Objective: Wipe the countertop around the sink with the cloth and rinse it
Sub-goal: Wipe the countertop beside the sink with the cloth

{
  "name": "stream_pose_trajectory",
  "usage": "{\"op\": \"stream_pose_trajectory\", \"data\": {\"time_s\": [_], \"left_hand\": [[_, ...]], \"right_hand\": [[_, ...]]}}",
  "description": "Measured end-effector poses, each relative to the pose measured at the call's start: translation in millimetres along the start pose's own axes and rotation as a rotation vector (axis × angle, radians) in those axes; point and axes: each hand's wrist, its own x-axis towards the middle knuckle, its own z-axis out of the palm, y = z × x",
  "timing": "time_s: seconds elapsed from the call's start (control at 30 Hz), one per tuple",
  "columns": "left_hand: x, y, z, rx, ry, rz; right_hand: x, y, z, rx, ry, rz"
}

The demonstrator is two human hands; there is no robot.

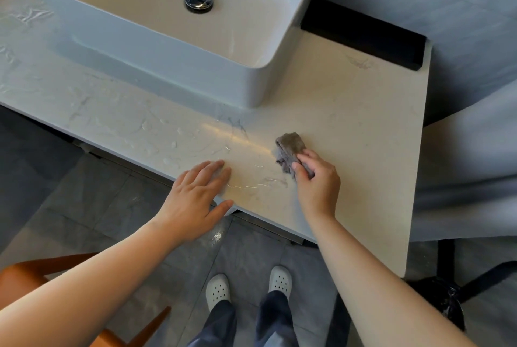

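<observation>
1. One white rectangular sink (251,78) stands on the pale countertop (349,111), with one chrome drain plug (199,1) in its basin and nothing else visible inside.
2. A black recess (363,36) lies behind the right stretch of counter.
3. Water beads and streaks (156,134) cover the counter's left front part.
4. One grey cloth (291,153), bunched, lies on the counter in front of the sink's right corner.
5. The right hand (316,181) presses on the cloth's near end, fingers curled around it.
6. The left hand (198,198) lies flat and spread on the counter's front edge, holding nothing, apart from the cloth.
7. Below are two white clogs (218,290), grey floor tiles (92,198) and an orange chair (25,276).
</observation>
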Motion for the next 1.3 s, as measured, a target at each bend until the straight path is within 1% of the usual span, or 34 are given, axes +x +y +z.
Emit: {"op": "stream_pose_trajectory", "data": {"time_s": [0.07, 0.13, 0.2, 0.27, 0.33, 0.47, 0.53, 0.63, 0.7, 0.8, 0.87, 0.97, 1.07, 1.2, 1.3], "left_hand": [[-1, -6, -4, -0.019, 0.040, -0.016], [-3, -14, -5, 0.024, 0.068, -0.072], [-4, -23, -3, 0.066, 0.034, -0.132], [-4, -34, -1, 0.079, -0.017, -0.154], [-2, -47, -1, 0.100, -0.034, -0.161], [-2, -61, 1, 0.151, -0.051, -0.171], [-3, -61, 5, 0.151, -0.054, -0.173], [-2, -60, 10, 0.126, -0.034, -0.176], [-2, -60, 13, 0.126, -0.024, -0.176], [-2, -60, 15, 0.120, -0.017, -0.172], [-1, -60, 16, 0.105, -0.019, -0.177], [-1, -59, 15, 0.102, -0.021, -0.178], [-1, -60, 16, 0.084, 0.001, -0.171], [-1, -61, 19, 0.086, 0.011, -0.171], [0, -61, 20, 0.096, 0.023, -0.166]], "right_hand": [[-20, -3, 7, -0.019, -0.002, -0.069], [-40, -6, 11, -0.025, -0.044, -0.130], [-58, -10, 14, -0.032, -0.102, -0.154], [-74, -15, 16, -0.027, -0.156, -0.154], [-85, -21, 15, -0.005, -0.210, -0.156], [-87, -30, 3, 0.127, -0.310, -0.080], [-68, -34, -5, 0.152, -0.264, -0.072], [-17, -40, -11, 0.173, -0.088, -0.051], [20, -42, -11, 0.144, -0.029, -0.029], [61, -31, 0, 0.030, -0.045, 0.011], [71, -21, 14, -0.034, -0.070, 0.022], [60, -13, 32, -0.061, -0.019, -0.029], [33, -15, 44, -0.089, 0.013, -0.152], [-10, -23, 49, -0.080, -0.025, -0.226], [-44, -30, 47, -0.073, -0.094, -0.270]]}}
